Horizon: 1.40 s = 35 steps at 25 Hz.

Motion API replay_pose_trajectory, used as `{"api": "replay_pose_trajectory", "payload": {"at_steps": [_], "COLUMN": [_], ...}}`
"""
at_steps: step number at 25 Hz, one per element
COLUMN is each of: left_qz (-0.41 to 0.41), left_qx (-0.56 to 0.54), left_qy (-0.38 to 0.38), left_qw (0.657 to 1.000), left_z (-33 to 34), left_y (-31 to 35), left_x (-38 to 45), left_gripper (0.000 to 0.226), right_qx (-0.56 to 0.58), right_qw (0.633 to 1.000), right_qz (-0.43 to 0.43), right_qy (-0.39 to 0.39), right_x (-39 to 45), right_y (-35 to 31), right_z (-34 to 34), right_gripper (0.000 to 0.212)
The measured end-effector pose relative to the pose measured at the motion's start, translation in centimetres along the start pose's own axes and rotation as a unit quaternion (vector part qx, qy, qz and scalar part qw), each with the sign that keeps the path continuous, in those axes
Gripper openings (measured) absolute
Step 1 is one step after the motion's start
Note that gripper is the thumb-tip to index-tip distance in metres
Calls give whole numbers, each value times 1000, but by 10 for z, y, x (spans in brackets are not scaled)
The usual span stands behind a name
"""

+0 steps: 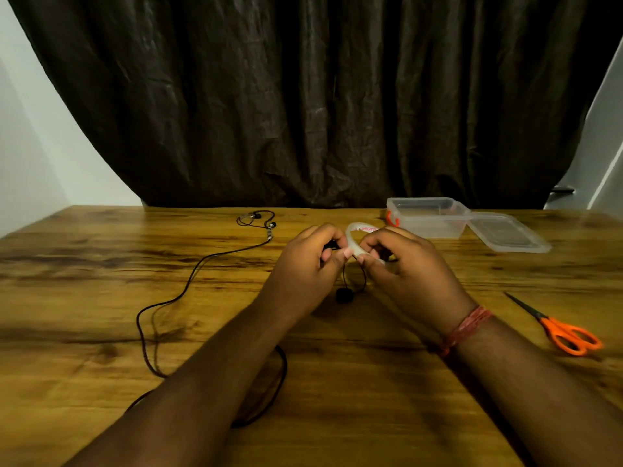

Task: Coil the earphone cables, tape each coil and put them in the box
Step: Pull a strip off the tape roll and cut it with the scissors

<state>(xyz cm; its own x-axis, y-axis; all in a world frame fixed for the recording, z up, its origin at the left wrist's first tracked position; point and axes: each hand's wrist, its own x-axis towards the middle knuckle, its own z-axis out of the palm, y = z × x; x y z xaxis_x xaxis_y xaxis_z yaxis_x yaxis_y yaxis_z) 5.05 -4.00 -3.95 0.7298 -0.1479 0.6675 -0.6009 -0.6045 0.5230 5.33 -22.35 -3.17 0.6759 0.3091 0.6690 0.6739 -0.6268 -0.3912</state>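
Head view: both hands meet just in front of the clear plastic box (pixel 428 215), which stands open at the far side of the table (pixel 101 264) with its lid (pixel 507 235) lying beside it. The left hand (pixel 308 264) curls its fingers round a small black coil of earphone cable (pixel 349 281), one earbud dangling below. The right hand (pixel 401 264) pinches a roll of clear tape (pixel 357 230) against that coil. A second earphone cable (pixel 188 288) lies uncoiled, well to the left of the box. Orange scissors (pixel 559 328) rest nearer than the box, on its right. The box looks empty, so I judge the first coil is only now being taped; the second cable and all boxing remain.
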Motion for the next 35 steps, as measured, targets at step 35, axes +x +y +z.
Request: {"api": "replay_pose_trajectory", "payload": {"at_steps": [35], "left_qz": [23], "left_qx": [-23], "left_qy": [-24], "left_qw": [999], "left_z": [-3], "left_y": [4], "left_x": [-2], "left_gripper": [28], "right_qx": [-24], "right_qw": [997], "right_qz": [-73], "right_qy": [-22], "right_x": [1], "right_y": [-1], "right_z": [-18], "right_gripper": [26]}}
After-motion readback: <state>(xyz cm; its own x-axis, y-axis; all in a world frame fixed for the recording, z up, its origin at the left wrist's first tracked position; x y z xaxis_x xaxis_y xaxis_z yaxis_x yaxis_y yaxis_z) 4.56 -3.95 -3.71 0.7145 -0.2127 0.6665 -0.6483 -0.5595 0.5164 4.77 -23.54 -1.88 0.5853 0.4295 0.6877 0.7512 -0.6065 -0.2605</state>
